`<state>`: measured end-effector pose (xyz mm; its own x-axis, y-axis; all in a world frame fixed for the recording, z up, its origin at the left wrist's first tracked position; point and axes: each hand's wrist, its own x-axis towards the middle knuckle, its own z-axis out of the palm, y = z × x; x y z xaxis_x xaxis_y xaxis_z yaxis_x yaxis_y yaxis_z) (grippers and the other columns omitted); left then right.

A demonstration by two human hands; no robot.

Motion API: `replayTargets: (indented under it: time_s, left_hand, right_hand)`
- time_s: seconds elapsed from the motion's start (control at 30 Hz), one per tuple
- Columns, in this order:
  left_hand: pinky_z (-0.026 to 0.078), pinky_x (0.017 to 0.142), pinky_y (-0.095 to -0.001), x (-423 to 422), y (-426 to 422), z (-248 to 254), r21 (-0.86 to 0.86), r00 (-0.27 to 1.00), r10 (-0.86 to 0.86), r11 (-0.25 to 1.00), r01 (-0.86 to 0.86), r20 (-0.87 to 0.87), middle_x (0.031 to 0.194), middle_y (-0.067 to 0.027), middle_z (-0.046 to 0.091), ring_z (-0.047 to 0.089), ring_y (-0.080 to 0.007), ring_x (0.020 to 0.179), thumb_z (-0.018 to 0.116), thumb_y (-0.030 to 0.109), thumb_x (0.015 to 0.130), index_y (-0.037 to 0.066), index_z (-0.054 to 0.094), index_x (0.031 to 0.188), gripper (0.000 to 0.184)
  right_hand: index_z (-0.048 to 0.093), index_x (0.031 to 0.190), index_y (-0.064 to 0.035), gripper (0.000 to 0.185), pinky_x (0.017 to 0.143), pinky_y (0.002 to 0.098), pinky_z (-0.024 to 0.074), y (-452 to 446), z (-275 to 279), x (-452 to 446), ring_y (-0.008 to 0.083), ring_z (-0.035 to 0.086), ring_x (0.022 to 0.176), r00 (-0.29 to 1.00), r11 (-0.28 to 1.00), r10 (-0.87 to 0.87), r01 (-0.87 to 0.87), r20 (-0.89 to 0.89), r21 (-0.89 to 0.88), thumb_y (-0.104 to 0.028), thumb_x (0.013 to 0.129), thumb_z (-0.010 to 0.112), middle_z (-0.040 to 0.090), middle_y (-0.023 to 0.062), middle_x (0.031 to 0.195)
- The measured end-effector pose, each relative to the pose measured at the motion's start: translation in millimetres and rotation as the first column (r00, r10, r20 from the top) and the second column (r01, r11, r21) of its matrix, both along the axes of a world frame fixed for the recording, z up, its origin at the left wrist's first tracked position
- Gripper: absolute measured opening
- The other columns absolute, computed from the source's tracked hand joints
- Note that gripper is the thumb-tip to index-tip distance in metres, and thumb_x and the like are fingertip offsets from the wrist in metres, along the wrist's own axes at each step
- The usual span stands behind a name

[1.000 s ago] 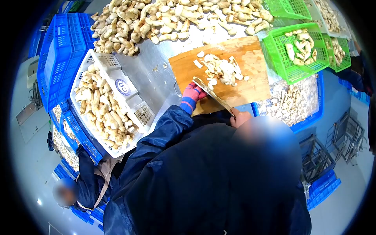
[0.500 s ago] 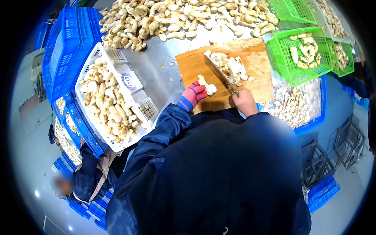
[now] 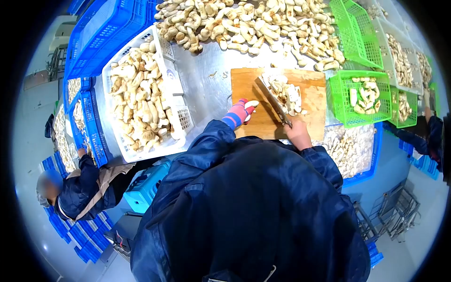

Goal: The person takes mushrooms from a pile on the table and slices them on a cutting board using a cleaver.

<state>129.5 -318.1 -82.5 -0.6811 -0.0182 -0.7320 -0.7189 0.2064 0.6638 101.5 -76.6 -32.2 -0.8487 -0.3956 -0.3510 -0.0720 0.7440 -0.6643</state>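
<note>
Head view: at left, blue crates (image 3: 117, 28), cut off by the top edge. White basket (image 3: 182, 117) of mushrooms next; bluish mark on its right side foreshortened, unreadable. Bare strip of metal table (image 3: 204, 80) runs up to the cutting board (image 3: 260, 127). Over the board's left part, gloved left hand (image 3: 238, 113): fingers closed on a pale mushroom piece (image 3: 252, 103), partly hidden by them. Right hand (image 3: 298, 135): fingers clamped round the handle of the knife (image 3: 276, 102), blade beside mushroom slices (image 3: 292, 97); blade-board contact unclear. Green basket (image 3: 337, 99) just beyond board's right edge.
</note>
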Motion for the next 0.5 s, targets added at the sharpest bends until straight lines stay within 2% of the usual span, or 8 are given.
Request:
replayTargets:
  time_s: [0.03, 0.13, 0.17, 0.27, 0.5]
  left_hand:
    - [0.047, 0.058, -0.0346, -3, 6, 0, -0.152, 0.997, -0.064, 0.986, 0.069, 0.041, 0.076, -0.0144, 0.058, 0.059, -0.0229, 0.066, 0.054, 0.024, 0.084, -0.002, 0.044, 0.109, 0.038]
    - [0.046, 0.066, -0.0409, -1, 19, -13, -0.543, 0.954, -0.243, 0.832, 0.112, -0.176, 0.082, -0.0205, 0.060, 0.059, -0.0336, 0.075, 0.053, 0.030, 0.083, -0.002, 0.046, 0.107, 0.040]
    - [0.044, 0.071, -0.0448, -3, 21, -11, -0.538, 0.964, -0.225, 0.835, 0.117, -0.139, 0.087, -0.0241, 0.059, 0.056, -0.0405, 0.081, 0.051, 0.030, 0.083, -0.003, 0.047, 0.104, 0.039]
    - [0.045, 0.064, -0.0451, -2, 26, -25, -0.620, 0.960, -0.220, 0.782, 0.069, -0.171, 0.077, -0.0221, 0.059, 0.058, -0.0385, 0.072, 0.053, 0.026, 0.081, 0.000, 0.048, 0.093, 0.029]
    - [0.046, 0.062, -0.0442, 1, 34, -33, -0.655, 0.960, -0.213, 0.754, 0.042, -0.183, 0.076, -0.0207, 0.060, 0.058, -0.0372, 0.071, 0.051, 0.024, 0.081, 0.001, 0.050, 0.092, 0.025]
  right_hand:
    - [0.060, 0.075, 0.0034, 0.025, 0.063, 0.0466, 0.0436, 0, 3, 0, 0.0412, 0.055, 0.065, 1.000, 1.000, 0.020, -0.020, 0.002, 0.010, -0.020, 0.073, 0.051, 0.055, 0.0262, 0.067]
    - [0.060, 0.074, 0.0043, 0.026, 0.063, 0.0460, 0.0434, 3, 16, 1, 0.0414, 0.054, 0.065, 0.994, 0.999, 0.045, -0.047, 0.096, 0.020, -0.021, 0.072, 0.052, 0.055, 0.0263, 0.066]
    - [0.059, 0.073, 0.0047, 0.027, 0.063, 0.0457, 0.0434, 3, 19, 1, 0.0415, 0.054, 0.065, 0.989, 0.998, 0.051, -0.054, 0.142, 0.016, -0.021, 0.072, 0.052, 0.055, 0.0265, 0.066]
    - [0.059, 0.072, 0.0063, 0.029, 0.062, 0.0450, 0.0433, 13, 4, 9, 0.0416, 0.054, 0.065, 0.988, 0.997, 0.064, -0.068, 0.139, 0.020, -0.022, 0.072, 0.053, 0.055, 0.0273, 0.066]
    - [0.059, 0.072, 0.0075, 0.031, 0.063, 0.0444, 0.0439, 16, -16, 15, 0.0416, 0.055, 0.066, 0.947, 0.996, -0.017, -0.013, 0.321, 0.092, -0.023, 0.072, 0.055, 0.055, 0.0278, 0.066]
